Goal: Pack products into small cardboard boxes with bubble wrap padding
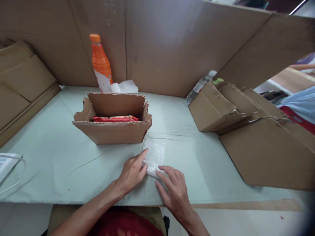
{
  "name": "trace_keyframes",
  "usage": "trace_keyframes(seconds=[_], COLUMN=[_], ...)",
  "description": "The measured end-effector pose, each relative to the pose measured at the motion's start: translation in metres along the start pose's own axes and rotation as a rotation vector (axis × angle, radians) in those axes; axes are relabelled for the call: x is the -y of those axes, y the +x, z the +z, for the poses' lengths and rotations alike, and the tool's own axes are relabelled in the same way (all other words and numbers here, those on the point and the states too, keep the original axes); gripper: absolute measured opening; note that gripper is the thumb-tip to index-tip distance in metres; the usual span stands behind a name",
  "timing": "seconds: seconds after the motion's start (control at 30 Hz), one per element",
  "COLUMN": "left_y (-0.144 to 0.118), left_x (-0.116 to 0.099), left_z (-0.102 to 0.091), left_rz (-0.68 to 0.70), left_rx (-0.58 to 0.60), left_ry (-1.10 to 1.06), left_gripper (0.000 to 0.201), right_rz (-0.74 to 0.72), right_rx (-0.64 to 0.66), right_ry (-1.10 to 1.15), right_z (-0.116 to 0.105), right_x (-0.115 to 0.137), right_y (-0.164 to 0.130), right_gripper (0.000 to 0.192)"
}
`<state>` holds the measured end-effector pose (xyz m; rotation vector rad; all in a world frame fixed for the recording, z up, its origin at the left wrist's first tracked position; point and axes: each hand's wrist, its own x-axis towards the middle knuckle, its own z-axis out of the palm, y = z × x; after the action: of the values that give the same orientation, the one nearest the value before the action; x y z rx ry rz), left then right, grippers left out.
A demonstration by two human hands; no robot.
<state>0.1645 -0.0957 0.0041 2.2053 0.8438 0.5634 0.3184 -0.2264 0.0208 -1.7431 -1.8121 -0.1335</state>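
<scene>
Left hand [133, 172] at six o'clock on the pale green table [61, 157], fingers laid loosely together, forefinger stretched along the left edge of a small bubble-wrap sheet [155, 155] and touching it. Right hand [173, 186] just beside it toward five o'clock, fingers slightly spread and flat, tips resting on the sheet's near corner; neither hand pinching or lifting anything. Bubble-wrap sheet lying flat near the table's middle, its far edge just beside the front right corner of an open cardboard box [112, 119] at eleven o'clock from the hands. Inside that box, a red packet [115, 118] lying across its width, only the upper edge showing. Behind the box at twelve o'clock, an orange drink bottle [100, 64] upright against the cardboard wall [172, 46], with crumpled white wrap [125, 87] at its foot. At two o'clock, a stack of folded cardboard boxes [221, 108] tipped on its side, a clear water bottle [200, 86] leaning behind it. At three o'clock, a large flat cardboard sheet [268, 154] lying well apart from the hands. At nine o'clock, a white object with a cord [8, 164] at the table's edge, and more folded cardboard [22, 85] beyond at ten o'clock.
</scene>
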Motion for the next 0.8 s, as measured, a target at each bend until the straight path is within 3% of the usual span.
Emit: trace_keyframes(seconds=[0.13, 0.2, 0.3, 0.37, 0.5, 0.63, 0.8], left_y=[-0.003, -0.013, -0.029, -0.032, -0.017, -0.004, -0.023], left_x=[-0.005, -0.008, -0.012, -0.012, -0.006, -0.003, -0.005], left_z=[-0.007, -0.015, -0.024, -0.024, -0.014, -0.009, -0.011], left_rz=[0.110, 0.204, 0.252, 0.210, 0.087, -0.005, -0.323], left_rx=[-0.108, -0.089, 0.003, 0.030, 0.006, -0.059, -0.171], left_ry=[0.015, 0.032, 0.025, 0.010, 0.055, 0.070, -0.362], left_gripper=[0.055, 0.056, 0.055, 0.054, 0.052, 0.044, 0.062], right_rz=[-0.015, 0.003, 0.047, 0.074, 0.026, -0.065, 0.037], right_rx=[0.094, 0.110, 0.240, 0.270, 0.066, 0.158, 0.075], right_ry=[0.007, 0.105, 0.269, 0.293, 0.072, -0.034, 0.122], right_z=[0.009, 0.008, 0.000, -0.005, -0.007, 0.002, 0.016], right_x=[-0.002, -0.004, -0.006, -0.006, -0.004, -0.002, -0.007], right_y=[0.008, 0.011, 0.012, 0.010, 0.003, 0.009, 0.023], right_gripper=[0.026, 0.025, 0.021, 0.021, 0.025, 0.028, 0.023])
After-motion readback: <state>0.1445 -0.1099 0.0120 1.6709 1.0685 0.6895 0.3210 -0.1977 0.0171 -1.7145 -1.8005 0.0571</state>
